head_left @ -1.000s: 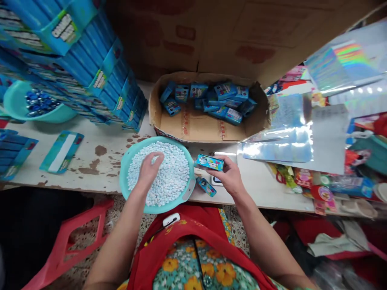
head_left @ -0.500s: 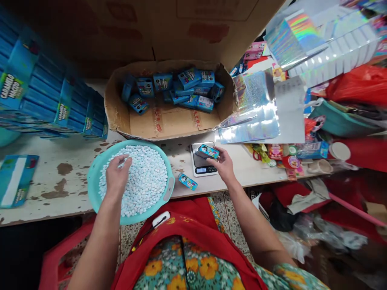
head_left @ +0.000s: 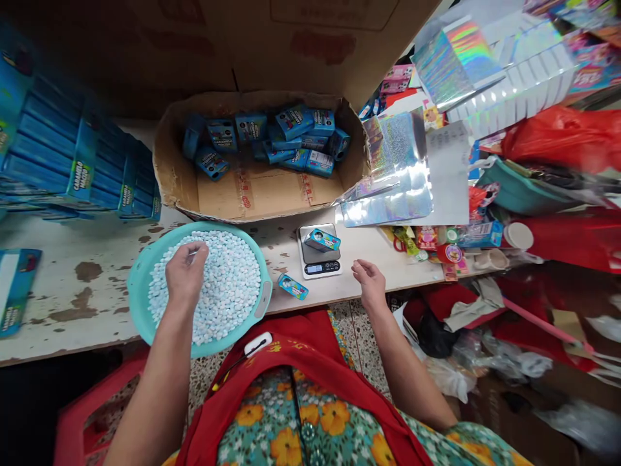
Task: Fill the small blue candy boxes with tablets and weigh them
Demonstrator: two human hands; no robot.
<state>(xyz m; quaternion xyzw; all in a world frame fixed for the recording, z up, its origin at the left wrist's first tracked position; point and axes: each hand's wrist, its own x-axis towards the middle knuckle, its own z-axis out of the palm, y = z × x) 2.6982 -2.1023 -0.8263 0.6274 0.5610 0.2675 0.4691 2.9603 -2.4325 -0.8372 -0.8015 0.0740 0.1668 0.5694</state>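
Note:
My left hand (head_left: 185, 273) hovers over a turquoise basin (head_left: 266, 285) of small pale blue-white candies (head_left: 228, 285). Its thumb and fingers are closed in a pinch, and whatever lies between them is too small to make out. On the small digital scale (head_left: 322, 266) lies a blue candy box (head_left: 324, 240), tilted on the metal plate. My right hand (head_left: 370, 282) is just right of the scale, apart from it, with loosely bent, parted fingers and nothing in them. A second blue candy box (head_left: 293, 287) rests on the table between basin and scale.
Behind the basin stands an open cardboard box (head_left: 218, 197) holding several blue candy boxes. Stacked blue display cartons (head_left: 48, 155) rise at the left, near a flat blue carton (head_left: 18, 291). Holographic sheets (head_left: 392, 175) and assorted packets (head_left: 427, 239) lie at right.
My right hand has let go of the candy box, leaving it on the scale, and has drawn back to the right. My left hand remains over the basin. The view has shifted slightly.

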